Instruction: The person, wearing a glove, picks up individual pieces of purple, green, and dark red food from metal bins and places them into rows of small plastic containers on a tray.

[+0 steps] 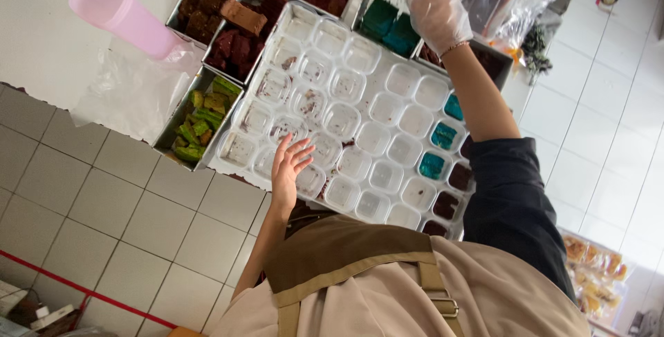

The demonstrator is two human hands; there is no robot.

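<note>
Fingers of bare left hand spread above clear plastic compartment tray; likely light, flexible, best gripped at rim; gloved right hand loosely curled.

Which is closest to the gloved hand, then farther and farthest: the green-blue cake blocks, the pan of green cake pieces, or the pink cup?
From the gloved right hand:
1. Green-blue cake blocks, right beside it in a pan.
2. Pan of green cake pieces, across the tray of clear cups.
3. Pink cup, far corner of the counter.
</note>
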